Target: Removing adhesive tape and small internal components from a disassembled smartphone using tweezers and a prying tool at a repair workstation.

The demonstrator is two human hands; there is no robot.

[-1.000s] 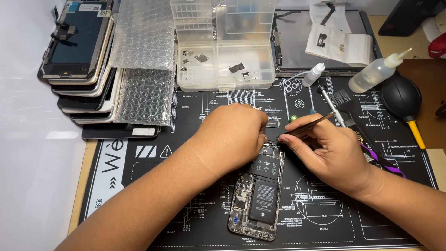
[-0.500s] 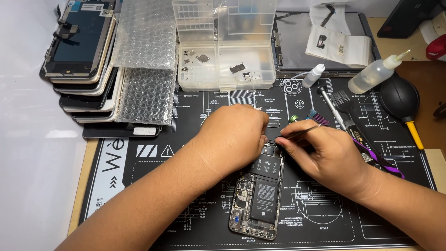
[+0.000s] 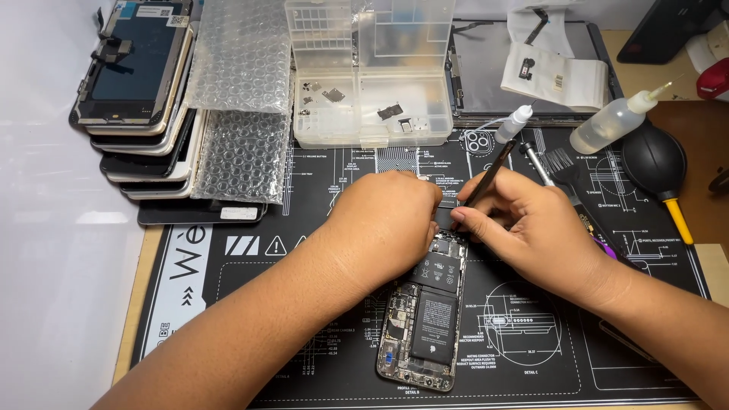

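Right hand (image 3: 531, 228) pinches a black pen-like tool (image 3: 486, 178); left hand (image 3: 391, 220) curls over the opened smartphone (image 3: 425, 315), fragile-looking, best held by its edges.

Both forearms reach in from the near edge of the mat and converge toward its middle, bare to the elbow. The left hand (image 3: 387, 224) lies knuckles up, its fingers curled down and inward so the tips are hidden. The right hand (image 3: 524, 228) sits just beside it, wrist low, thumb and forefinger pinched together, the other fingers folded beneath.
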